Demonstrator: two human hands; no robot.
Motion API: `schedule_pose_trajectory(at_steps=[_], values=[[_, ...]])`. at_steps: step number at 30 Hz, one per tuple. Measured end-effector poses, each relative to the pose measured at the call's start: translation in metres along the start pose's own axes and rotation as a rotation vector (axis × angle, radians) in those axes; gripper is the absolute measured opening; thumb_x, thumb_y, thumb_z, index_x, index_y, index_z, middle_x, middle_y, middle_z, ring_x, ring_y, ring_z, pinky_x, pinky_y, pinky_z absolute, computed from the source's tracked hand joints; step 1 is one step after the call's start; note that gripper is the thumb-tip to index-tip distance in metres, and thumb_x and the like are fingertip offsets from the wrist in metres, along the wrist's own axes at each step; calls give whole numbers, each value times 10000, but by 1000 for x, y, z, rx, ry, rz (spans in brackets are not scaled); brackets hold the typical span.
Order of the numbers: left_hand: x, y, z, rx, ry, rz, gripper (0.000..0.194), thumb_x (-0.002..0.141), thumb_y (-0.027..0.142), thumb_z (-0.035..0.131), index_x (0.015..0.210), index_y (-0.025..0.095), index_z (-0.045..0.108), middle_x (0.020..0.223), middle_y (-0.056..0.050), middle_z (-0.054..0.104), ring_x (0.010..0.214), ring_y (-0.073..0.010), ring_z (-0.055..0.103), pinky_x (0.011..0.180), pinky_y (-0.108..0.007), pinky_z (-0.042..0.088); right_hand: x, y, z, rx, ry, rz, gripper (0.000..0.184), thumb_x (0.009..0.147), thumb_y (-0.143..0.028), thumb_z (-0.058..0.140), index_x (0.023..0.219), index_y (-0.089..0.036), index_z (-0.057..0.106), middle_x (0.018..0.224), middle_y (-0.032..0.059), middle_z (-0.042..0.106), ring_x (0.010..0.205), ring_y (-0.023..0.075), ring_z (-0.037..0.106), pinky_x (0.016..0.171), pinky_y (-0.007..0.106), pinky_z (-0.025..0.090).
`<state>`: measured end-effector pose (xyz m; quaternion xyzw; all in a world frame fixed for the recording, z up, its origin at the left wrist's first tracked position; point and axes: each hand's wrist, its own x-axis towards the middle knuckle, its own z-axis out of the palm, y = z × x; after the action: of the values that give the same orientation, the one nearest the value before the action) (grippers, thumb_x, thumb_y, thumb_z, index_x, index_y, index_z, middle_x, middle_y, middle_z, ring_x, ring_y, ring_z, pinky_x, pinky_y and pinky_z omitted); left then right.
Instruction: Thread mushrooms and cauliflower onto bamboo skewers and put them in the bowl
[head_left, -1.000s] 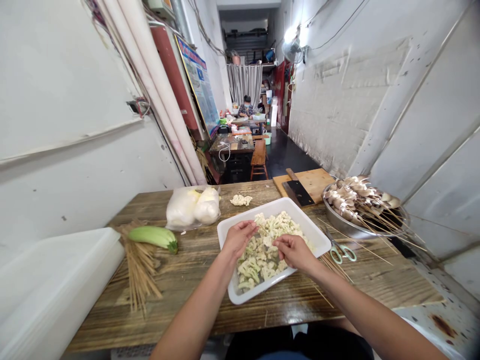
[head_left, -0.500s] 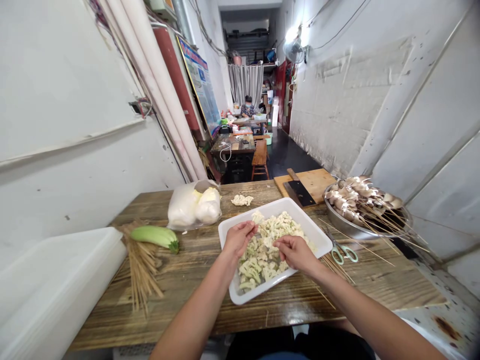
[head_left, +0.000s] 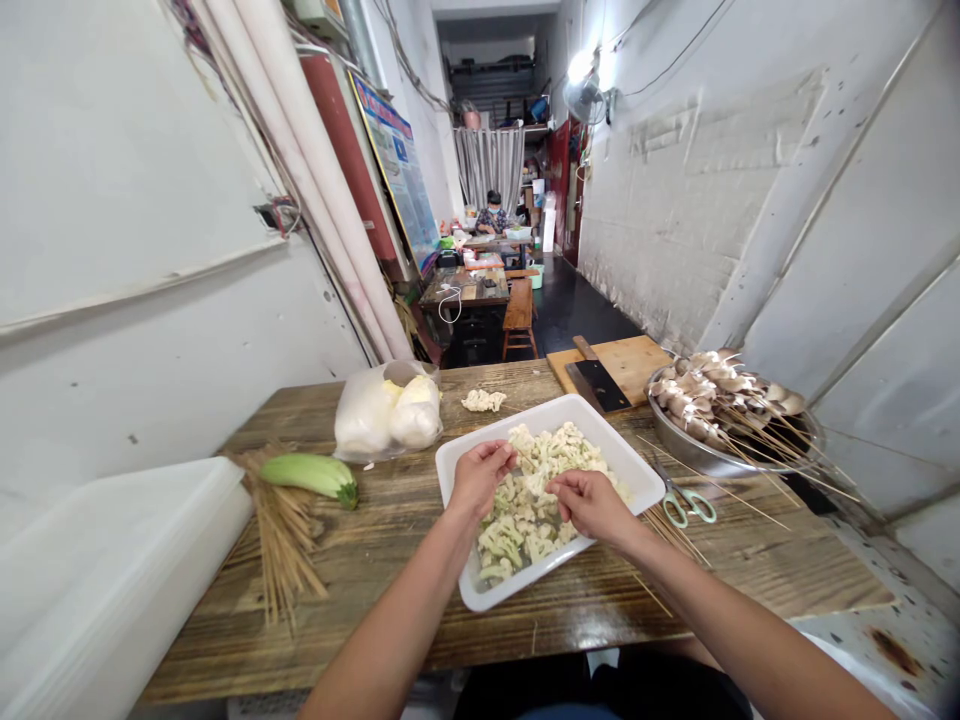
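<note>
Cauliflower florets (head_left: 508, 535) fill a white plastic tray (head_left: 504, 598) in front of me, heaped higher toward its far right. Over the tray's left part, my left hand (head_left: 484, 475) is closed in a pinch; what its fingertips hold blends into the florets behind. Facing it from the right, my right hand (head_left: 589, 502) also has thumb and finger closed, at a pale cauliflower floret (head_left: 538, 484). A separate cauliflower piece (head_left: 484, 401) lies on the table beyond the tray. Whole cauliflower heads (head_left: 416, 412) sit in a clear plastic bag to its left.
Right of the tray are scissors (head_left: 686, 505), loose skewers and a metal bowl (head_left: 701, 455) of skewered mushrooms (head_left: 716, 390). A cleaver (head_left: 598, 385) rests on a cutting board (head_left: 637, 362). At left: a green gourd (head_left: 309, 474), bamboo skewers (head_left: 281, 545), stacked white trays (head_left: 127, 570). A person (head_left: 493, 215) sits far back.
My hands stay nearly in place over the tray. The floret standing above my left fingertips is now less distinct. In the background, the seated person's head shows more clearly.
</note>
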<state>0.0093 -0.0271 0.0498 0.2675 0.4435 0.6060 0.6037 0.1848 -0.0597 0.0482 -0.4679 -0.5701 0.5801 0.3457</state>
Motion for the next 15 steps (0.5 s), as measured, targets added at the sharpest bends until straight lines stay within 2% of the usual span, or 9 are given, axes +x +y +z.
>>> schedule_pose_trajectory(at_steps=[6,15], values=[[-1,1,2,-14,0,-5,336,465,284,816,696,113,642,647,-22,633,647,-114,595,644,-243,466,-1,0,-1,-5,2,-8,221,761,-386,542,738,-171,590,417,-80,495,275,46,290,287,167,194],[-2,-5,5,96,4,128,318,509,299,791,725,122,638,647,-8,637,634,-117,587,683,-271,457,1,5,-2,-33,27,-28,213,774,-362,508,747,-169,592,415,-76,486,288,53,293,302,172,208]])
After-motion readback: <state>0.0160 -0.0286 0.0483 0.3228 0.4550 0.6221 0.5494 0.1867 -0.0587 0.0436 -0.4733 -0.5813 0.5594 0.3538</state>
